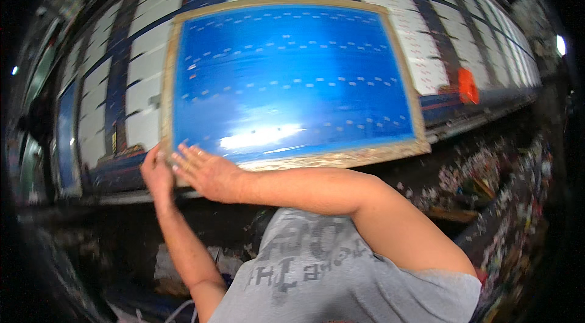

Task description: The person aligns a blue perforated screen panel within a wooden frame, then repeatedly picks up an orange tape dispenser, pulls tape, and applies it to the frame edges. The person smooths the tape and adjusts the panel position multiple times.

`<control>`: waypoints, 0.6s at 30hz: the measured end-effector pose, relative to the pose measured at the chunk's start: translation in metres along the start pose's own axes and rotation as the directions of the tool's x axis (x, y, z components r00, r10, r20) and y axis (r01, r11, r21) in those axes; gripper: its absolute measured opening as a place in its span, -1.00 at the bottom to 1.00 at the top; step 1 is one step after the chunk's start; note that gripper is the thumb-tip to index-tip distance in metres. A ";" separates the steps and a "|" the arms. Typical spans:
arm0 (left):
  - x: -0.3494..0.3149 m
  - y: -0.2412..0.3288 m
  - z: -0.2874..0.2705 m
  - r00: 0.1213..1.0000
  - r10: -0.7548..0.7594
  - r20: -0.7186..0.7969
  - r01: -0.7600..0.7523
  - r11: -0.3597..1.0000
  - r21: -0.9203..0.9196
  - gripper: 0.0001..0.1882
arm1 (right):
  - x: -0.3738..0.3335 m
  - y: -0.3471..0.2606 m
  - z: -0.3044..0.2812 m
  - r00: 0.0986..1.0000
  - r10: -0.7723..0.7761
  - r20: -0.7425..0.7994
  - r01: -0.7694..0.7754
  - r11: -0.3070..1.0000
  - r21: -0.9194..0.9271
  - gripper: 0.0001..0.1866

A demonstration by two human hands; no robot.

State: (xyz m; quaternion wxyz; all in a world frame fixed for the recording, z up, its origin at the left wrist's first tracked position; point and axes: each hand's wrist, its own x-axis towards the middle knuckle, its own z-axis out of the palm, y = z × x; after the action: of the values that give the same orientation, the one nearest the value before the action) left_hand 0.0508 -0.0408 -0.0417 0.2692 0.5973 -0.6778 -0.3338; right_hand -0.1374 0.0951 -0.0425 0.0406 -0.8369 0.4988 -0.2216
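Observation:
A screen printing frame [359,157] with a worn, tan-brown border and blue mesh lies over the long table in front of me. Rows of small pale marks run across its mesh, and light glares off the near part. At the near left corner, my left hand [157,172] has its fingers closed around the border's outer side. My right hand [210,172] reaches across to the same corner, fingers stretched out and resting on the near border and the mesh edge. The underside of the frame is hidden.
White panels [149,58] lie in rows on the dark table, some with small red marks. An orange-red object [468,85] sits at the table's near edge, right of the frame. Scraps and litter [475,171] cover the ground at right. A blue panel [67,134] stands far left.

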 end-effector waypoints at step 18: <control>0.017 -0.028 -0.008 1.000 -0.025 0.009 0.025 0.999 0.019 -0.63 | -0.389 0.065 -0.200 0.598 0.802 0.010 -0.770 0.577 -0.271 0.18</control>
State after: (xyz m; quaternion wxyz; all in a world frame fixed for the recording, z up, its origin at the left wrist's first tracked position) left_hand 0.0721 -0.0607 -0.0589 0.2559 0.6069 -0.6746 -0.3334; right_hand -0.4299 0.4256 -0.0097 0.0668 -0.5394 0.8370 -0.0633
